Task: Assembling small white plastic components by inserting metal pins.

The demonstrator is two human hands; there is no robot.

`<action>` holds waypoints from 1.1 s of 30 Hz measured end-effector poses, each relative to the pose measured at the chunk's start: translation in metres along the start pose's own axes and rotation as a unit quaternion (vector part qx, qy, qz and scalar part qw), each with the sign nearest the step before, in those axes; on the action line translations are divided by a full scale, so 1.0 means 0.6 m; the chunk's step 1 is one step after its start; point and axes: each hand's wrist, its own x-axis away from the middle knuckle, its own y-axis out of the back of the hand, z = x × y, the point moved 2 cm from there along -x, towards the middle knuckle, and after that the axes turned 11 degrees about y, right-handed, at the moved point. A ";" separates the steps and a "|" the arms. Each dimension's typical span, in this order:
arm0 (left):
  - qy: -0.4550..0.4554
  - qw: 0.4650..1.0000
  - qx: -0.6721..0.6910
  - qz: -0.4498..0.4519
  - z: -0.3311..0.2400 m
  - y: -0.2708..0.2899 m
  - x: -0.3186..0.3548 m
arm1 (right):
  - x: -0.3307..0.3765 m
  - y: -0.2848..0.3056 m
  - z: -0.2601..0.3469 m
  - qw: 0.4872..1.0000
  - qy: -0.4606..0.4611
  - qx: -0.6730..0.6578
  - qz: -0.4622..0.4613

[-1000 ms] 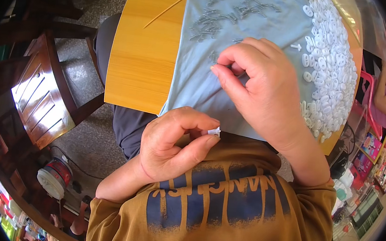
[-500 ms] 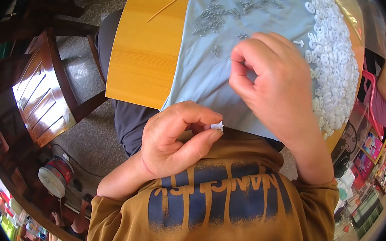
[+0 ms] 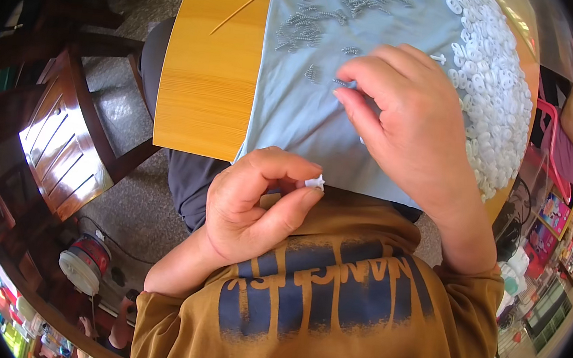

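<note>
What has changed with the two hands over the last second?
The right hand moved up the grey-blue cloth, away from the body, and its fingertips now reach the small metal springs scattered there; whether it has gripped one cannot be told. The left hand stayed near the table edge, still pinching the small white plastic piece. The pile of white pieces looks unchanged.

springs (image 3: pixel 314 33) on cloth (image 3: pixel 293 110), rings (image 3: pixel 491 95) right
</note>
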 end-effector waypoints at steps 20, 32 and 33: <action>0.059 0.979 0.191 0.032 -0.010 0.005 -0.002 | -0.002 0.003 0.005 1.000 0.015 0.022 -0.002; 0.062 0.977 0.198 0.042 -0.009 0.009 -0.001 | -0.012 0.002 -0.004 0.996 -0.032 -0.062 0.060; 0.063 0.977 0.198 0.041 -0.009 0.009 -0.001 | -0.011 0.002 -0.004 0.996 -0.032 -0.063 0.061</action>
